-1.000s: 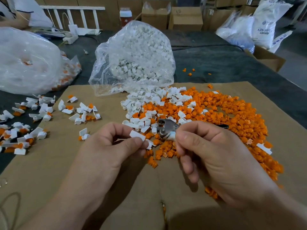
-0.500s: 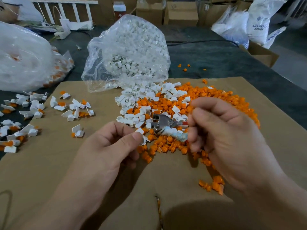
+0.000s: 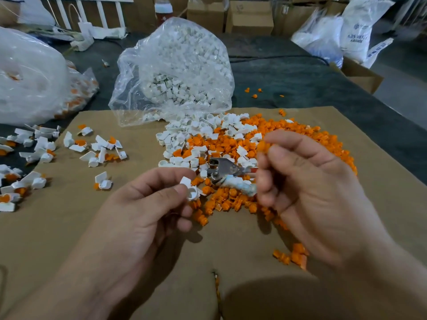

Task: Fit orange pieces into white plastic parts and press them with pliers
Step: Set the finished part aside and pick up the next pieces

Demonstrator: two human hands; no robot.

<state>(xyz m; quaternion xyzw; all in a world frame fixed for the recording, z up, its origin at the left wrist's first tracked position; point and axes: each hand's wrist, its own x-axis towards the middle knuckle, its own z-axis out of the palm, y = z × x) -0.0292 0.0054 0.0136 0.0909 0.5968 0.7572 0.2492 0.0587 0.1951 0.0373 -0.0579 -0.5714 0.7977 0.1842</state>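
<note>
My left hand [image 3: 143,215] pinches a white plastic part [image 3: 191,192] between thumb and forefinger, its ring opening facing me. My right hand [image 3: 312,192] is just to its right, lower fingers curled round the taped handles of the metal pliers [image 3: 221,168], whose jaws point left over the pile. Something orange and blurred shows at my right forefinger tip [image 3: 262,145]. Loose orange pieces [image 3: 300,135] and white parts [image 3: 196,130] lie heaped behind both hands.
A brown cardboard sheet [image 3: 69,227] covers the table. A clear bag of white parts [image 3: 175,65] stands behind the heap; a larger bag [image 3: 30,77] sits far left. Fitted white-and-orange parts [image 3: 97,148] lie scattered at left. A few orange pieces [image 3: 291,255] lie near my right wrist.
My right hand has drawn away to the right and lifted with the pliers. My left hand has turned the white part so its ring shows.
</note>
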